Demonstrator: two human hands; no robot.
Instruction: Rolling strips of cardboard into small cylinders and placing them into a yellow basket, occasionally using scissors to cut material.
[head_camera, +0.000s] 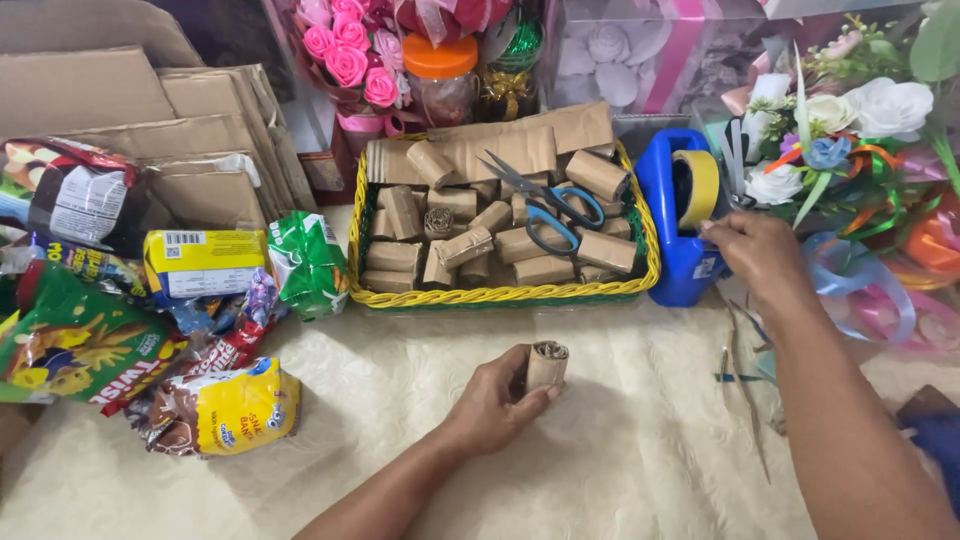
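- Near the middle of the cream-covered table (620, 440), the left hand (495, 400) is curled around a small roll of brown cardboard (547, 364), which stands upright with its spiral end facing up; the thumb and fingers wrap its lower part.
- Further right, the right hand (758, 252) reaches to a blue tape dispenser (678, 215), fingertips at the front edge of the dispenser beside the yellowish tape roll (699, 187); I cannot tell whether the fingers pinch the tape end or only touch it.
- Just behind the left hand sits a yellow woven basket (500, 296) filled with many more brown cardboard rolls (545, 270) lying in all directions, with flat corrugated strips along its back.
- A pair of blue-handled scissors (545, 210) lies on top of the rolls in the basket, blades pointing to the back left.
- Left of the basket lie several snack packets (225, 405) in green, yellow and red, some touching each other.
- Flattened cardboard sheets (200, 150) lie at the back left.
- At the back, pink paper roses (345, 50) stand beside a jar with an orange lid (440, 60).
- On the far right are artificial flowers (880, 105) in white and blue with curled ribbons (870, 290) below them.
- A few thin strips (745, 380) lie on the table near the right forearm.
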